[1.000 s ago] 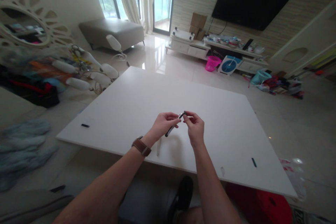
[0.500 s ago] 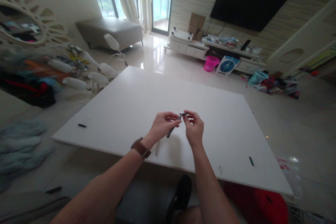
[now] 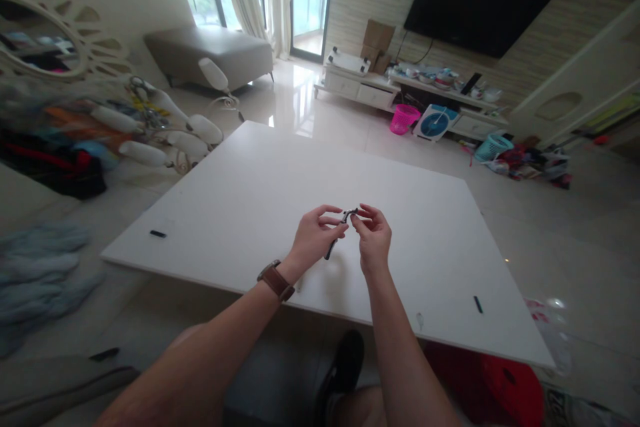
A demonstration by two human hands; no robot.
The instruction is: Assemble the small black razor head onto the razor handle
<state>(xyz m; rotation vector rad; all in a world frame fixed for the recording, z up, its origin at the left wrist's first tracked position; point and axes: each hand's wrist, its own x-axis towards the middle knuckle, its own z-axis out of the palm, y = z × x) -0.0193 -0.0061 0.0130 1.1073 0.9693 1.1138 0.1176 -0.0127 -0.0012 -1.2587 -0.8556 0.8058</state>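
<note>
Where the head view looks down on the white counter [image 3: 280, 193], a slim dark-and-silver piece [image 3: 346, 216] is held up over its middle, slanting from seven o'clock to one o'clock and bent near its upper end. The left hand [image 3: 315, 238], coming in from seven o'clock, has its grip closed on the shaft between thumb and fingers, the index finger lifted clear; the right hand [image 3: 376, 241], from five o'clock, appears to pinch the upper tip with a nearly closed grip. Black strips lie on the counter at nine o'clock [image 3: 158, 234] and just before four [image 3: 479, 304]. The piece looks light and stiff, perhaps slick along the shiny stretch, and its bend may be a weak spot, though the material is too small to tell. The dark lower end seems the surest place to take hold, with only fingertips at the top.
</note>
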